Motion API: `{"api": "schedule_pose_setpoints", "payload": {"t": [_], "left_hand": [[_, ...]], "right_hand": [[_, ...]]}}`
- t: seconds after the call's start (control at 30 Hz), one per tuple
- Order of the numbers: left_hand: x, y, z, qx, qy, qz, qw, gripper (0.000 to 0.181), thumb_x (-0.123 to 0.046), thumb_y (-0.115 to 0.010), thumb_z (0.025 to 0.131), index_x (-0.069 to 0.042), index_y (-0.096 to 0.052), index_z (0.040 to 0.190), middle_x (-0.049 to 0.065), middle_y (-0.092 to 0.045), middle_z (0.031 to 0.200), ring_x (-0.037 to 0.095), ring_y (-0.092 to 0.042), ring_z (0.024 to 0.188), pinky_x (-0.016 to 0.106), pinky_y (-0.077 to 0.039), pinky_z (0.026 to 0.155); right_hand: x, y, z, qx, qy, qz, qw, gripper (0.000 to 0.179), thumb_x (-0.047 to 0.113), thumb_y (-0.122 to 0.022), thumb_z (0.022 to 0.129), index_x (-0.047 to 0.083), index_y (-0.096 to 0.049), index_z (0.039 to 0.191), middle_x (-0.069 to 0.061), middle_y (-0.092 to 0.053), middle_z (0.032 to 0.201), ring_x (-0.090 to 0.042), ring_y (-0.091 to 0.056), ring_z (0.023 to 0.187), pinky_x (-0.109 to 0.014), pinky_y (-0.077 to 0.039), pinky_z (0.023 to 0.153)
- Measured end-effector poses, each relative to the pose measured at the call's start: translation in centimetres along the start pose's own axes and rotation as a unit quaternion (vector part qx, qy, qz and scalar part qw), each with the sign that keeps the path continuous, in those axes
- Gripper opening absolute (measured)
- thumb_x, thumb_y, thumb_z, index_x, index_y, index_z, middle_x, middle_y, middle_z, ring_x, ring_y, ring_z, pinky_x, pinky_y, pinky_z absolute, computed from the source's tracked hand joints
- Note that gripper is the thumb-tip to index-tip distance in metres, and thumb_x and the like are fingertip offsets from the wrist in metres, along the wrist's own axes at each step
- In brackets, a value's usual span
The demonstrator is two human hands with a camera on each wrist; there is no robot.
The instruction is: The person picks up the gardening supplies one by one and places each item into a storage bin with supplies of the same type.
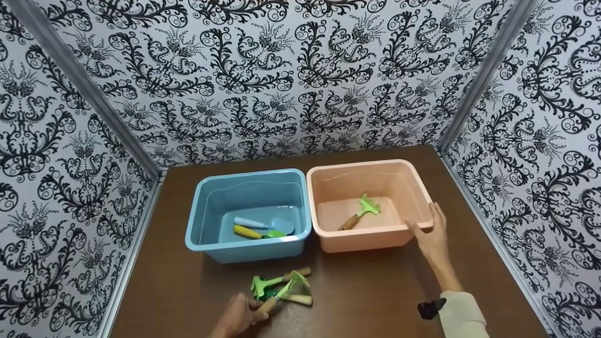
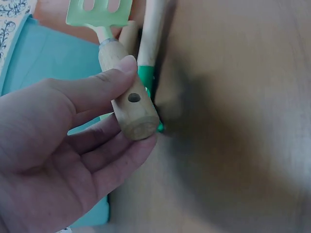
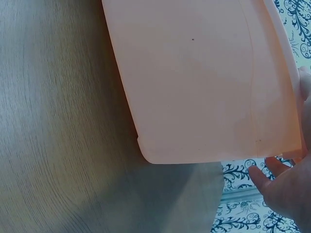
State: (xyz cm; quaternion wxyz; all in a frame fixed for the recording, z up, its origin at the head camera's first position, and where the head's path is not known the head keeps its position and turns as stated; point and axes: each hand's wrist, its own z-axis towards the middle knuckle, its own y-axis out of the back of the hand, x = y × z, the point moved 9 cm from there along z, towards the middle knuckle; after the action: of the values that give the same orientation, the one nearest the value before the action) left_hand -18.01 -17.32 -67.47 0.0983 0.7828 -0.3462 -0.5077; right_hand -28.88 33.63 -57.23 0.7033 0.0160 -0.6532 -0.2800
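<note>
My left hand [image 1: 239,313] pinches the wooden handle of a light green slotted garden shovel [image 2: 127,92] between thumb and fingers; its head points up and away. Just past it, a small green rake [image 1: 267,283] with a wooden handle lies on the table. Another tool with a pale wooden handle [image 1: 298,299] and dark green neck lies beneath, its head hidden. My right hand [image 1: 431,237] grips the front right corner of the peach tub [image 1: 366,231], thumb at the front rim and fingers at the right side. A light green hand rake [image 1: 369,205] lies inside that tub.
Left of the peach tub stands a blue tub [image 1: 253,249], holding a light blue trowel [image 1: 281,226] and a yellow-handled green tool [image 1: 248,232]. Both tubs are on the brown table [image 1: 375,291]. Patterned walls [image 1: 281,94] enclose the table at the back and sides.
</note>
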Motion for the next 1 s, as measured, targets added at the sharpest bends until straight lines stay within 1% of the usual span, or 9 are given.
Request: {"api": "schedule_pose_setpoints", "payload": {"t": [0.03,0.2,0.27,0.4,0.57,0.63,0.77,0.93,1.0], "left_hand": [[-0.3,0.1,0.0,-0.004,-0.003,0.000,1.0000,0.025,-0.015,-0.083,0.081,-0.002,-0.079,0.102,0.013,-0.078,0.084,0.009,-0.063,0.066,0.026,-0.048,0.062],[-2.5,0.4,-0.1,-0.019,-0.061,-0.008,0.9979,0.020,-0.013,-0.082,0.082,-0.003,-0.080,0.100,0.006,-0.076,0.074,0.006,-0.058,0.058,0.024,-0.044,0.054],[-3.2,0.5,-0.2,-0.023,-0.082,-0.015,0.9962,0.017,-0.011,-0.081,0.083,-0.003,-0.080,0.098,0.006,-0.076,0.073,0.006,-0.058,0.057,0.024,-0.044,0.052],[-4.3,0.9,-0.4,-0.042,-0.100,-0.010,0.9941,0.016,-0.011,-0.081,0.083,-0.003,-0.081,0.096,0.005,-0.076,0.076,0.005,-0.055,0.059,0.023,-0.044,0.052],[-5.8,1.1,-0.7,-0.050,-0.127,0.003,0.9906,0.013,-0.010,-0.080,0.083,-0.002,-0.081,0.093,0.004,-0.075,0.080,0.006,-0.049,0.064,0.021,-0.042,0.054],[-6.3,1.2,-0.8,-0.055,-0.135,0.011,0.9892,0.011,-0.010,-0.080,0.083,-0.004,-0.081,0.091,0.002,-0.075,0.081,0.005,-0.050,0.067,0.020,-0.043,0.055],[-7.3,1.5,-0.9,-0.075,-0.148,0.031,0.9856,0.008,-0.012,-0.081,0.081,-0.007,-0.081,0.088,-0.001,-0.075,0.082,0.003,-0.051,0.069,0.020,-0.044,0.058],[-8.7,2.0,-1.2,-0.097,-0.169,0.052,0.9795,0.012,-0.009,-0.082,0.080,-0.005,-0.081,0.091,0.002,-0.073,0.082,0.005,-0.055,0.071,0.021,-0.046,0.058],[-9.2,2.0,-1.2,-0.101,-0.170,0.057,0.9785,0.013,-0.008,-0.082,0.080,-0.004,-0.081,0.092,0.003,-0.073,0.082,0.005,-0.057,0.072,0.021,-0.048,0.059]], "right_hand": [[0.0,0.0,0.0,0.000,0.002,0.000,1.0000,0.086,0.020,-0.075,0.090,0.006,-0.026,0.158,-0.015,-0.017,0.167,-0.037,-0.014,0.155,-0.054,-0.011,0.125],[0.1,0.0,0.1,-0.003,0.013,0.007,0.9999,0.086,0.016,-0.075,0.089,0.005,-0.026,0.158,-0.016,-0.017,0.167,-0.037,-0.014,0.155,-0.055,-0.011,0.125],[0.0,0.1,0.1,-0.005,0.013,0.007,0.9999,0.086,0.016,-0.075,0.089,0.005,-0.026,0.158,-0.016,-0.017,0.167,-0.037,-0.014,0.155,-0.055,-0.011,0.125],[-0.1,0.2,0.1,-0.009,0.013,0.004,0.9999,0.086,0.019,-0.076,0.088,0.004,-0.027,0.158,-0.016,-0.019,0.167,-0.036,-0.015,0.155,-0.054,-0.012,0.125],[-0.2,0.2,0.1,-0.011,0.011,0.002,0.9999,0.087,0.019,-0.077,0.088,0.004,-0.028,0.157,-0.017,-0.020,0.166,-0.036,-0.015,0.155,-0.054,-0.012,0.125],[-0.1,0.1,0.1,-0.008,0.011,0.000,0.9999,0.087,0.020,-0.077,0.088,0.003,-0.027,0.157,-0.017,-0.019,0.166,-0.037,-0.015,0.155,-0.054,-0.011,0.125],[0.0,-0.1,0.1,0.002,0.006,-0.003,1.0000,0.088,0.022,-0.076,0.089,0.004,-0.025,0.158,-0.016,-0.017,0.167,-0.037,-0.013,0.155,-0.055,-0.011,0.125],[0.0,0.1,-0.1,0.004,-0.001,-0.002,1.0000,0.088,0.023,-0.075,0.090,0.005,-0.023,0.159,-0.016,-0.016,0.168,-0.037,-0.013,0.155,-0.055,-0.010,0.125],[0.0,0.1,-0.1,0.003,0.000,-0.006,1.0000,0.088,0.023,-0.075,0.090,0.005,-0.024,0.159,-0.016,-0.017,0.167,-0.037,-0.014,0.155,-0.055,-0.011,0.125]]}}
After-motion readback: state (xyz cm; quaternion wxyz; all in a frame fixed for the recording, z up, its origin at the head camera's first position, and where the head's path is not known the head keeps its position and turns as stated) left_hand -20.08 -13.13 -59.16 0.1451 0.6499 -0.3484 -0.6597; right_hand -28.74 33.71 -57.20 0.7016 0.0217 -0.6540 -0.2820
